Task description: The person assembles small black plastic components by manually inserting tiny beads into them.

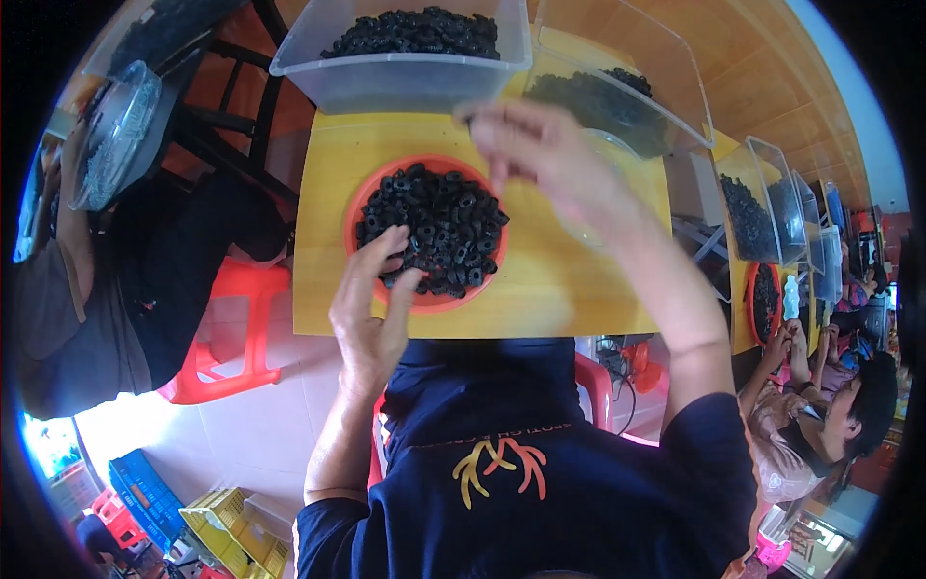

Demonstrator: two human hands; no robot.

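A round orange-red bowl [353, 227] full of small black ring-like plastic pieces [444, 217] rests on the yellow table [579, 299]. My left hand [367, 314] reaches over the bowl's near left side, thumb and fingers apart, its fingertips by the pieces. Beyond the bowl to the right, my right hand [540, 150] is blurred by motion in front of the translucent bin [405, 87], which holds more black pieces. Its fingertips look pinched on a small dark piece [469, 117], too smeared to show in detail.
A second clear bin [666, 121] with black pieces stands at the back right. A clear round dish [579, 232] lies partly behind my right forearm. To the left a person in dark clothes [183, 270] sits beside a red stool [256, 309]; other people work at the far right.
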